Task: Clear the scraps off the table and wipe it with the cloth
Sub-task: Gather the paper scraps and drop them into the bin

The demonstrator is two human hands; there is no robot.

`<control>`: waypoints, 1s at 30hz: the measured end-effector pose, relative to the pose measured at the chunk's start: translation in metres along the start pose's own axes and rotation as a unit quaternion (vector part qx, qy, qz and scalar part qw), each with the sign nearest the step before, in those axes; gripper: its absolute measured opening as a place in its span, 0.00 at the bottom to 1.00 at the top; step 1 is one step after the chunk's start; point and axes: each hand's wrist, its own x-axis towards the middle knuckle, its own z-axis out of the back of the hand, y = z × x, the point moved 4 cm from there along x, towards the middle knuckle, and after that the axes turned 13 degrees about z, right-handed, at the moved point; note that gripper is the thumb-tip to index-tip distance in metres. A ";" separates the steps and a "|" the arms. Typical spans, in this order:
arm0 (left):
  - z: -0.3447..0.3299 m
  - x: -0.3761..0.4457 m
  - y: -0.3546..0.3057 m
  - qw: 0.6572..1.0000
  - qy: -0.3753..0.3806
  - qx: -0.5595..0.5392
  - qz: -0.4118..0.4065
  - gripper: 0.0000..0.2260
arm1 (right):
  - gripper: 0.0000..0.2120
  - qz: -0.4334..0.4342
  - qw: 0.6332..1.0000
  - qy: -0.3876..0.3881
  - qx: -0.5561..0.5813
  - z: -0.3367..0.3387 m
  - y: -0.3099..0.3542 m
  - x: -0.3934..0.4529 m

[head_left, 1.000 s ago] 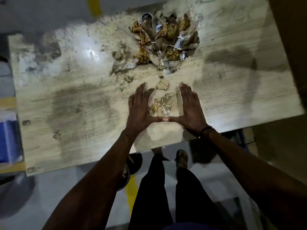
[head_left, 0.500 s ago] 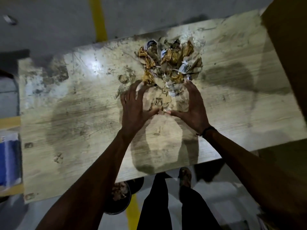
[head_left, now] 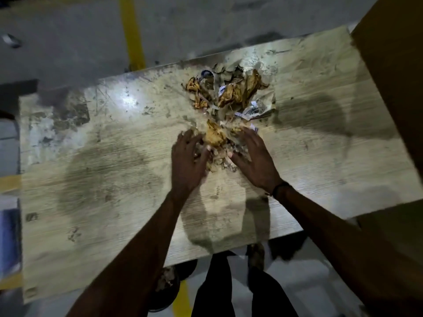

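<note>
Stained wooden table (head_left: 96,170) carried paper scraps (head_left: 229,97). Left hand (head_left: 186,161) and right hand (head_left: 254,159) cupped some scraps between them, fingers curled around the clump.

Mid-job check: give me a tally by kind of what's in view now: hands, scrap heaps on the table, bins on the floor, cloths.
Hands: 2, left hand and right hand
Scrap heaps: 1, scrap heap on the table
Bins: 1, dark bin under the near edge
Cloths: 0 visible
Total: 4
</note>
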 end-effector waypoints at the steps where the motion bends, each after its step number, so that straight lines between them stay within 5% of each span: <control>1: 0.000 -0.011 -0.001 1.000 -0.002 -0.018 -0.002 0.18 | 0.30 0.004 1.000 -0.010 0.002 0.002 0.005 -0.008; 7: 0.033 -0.012 -0.003 0.991 -0.126 -0.047 0.028 0.21 | 0.24 -0.031 0.991 -0.127 -0.018 0.024 -0.003 -0.020; 10: 0.028 0.016 -0.002 0.996 -0.059 -0.059 0.017 0.23 | 0.22 -0.072 0.978 -0.195 0.013 0.021 -0.018 -0.009; 14: 0.001 0.019 -0.016 0.998 0.013 -0.051 -0.033 0.24 | 0.23 -0.092 0.978 -0.186 0.028 -0.003 -0.015 0.004; 25: -0.036 -0.025 -0.043 0.983 -0.030 -0.181 0.015 0.14 | 0.18 -0.145 0.946 -0.239 0.166 -0.050 0.018 0.008; 30: -0.046 -0.031 -0.048 0.934 -0.042 -0.332 0.122 0.08 | 0.17 -0.218 0.890 -0.258 0.306 -0.063 0.032 0.010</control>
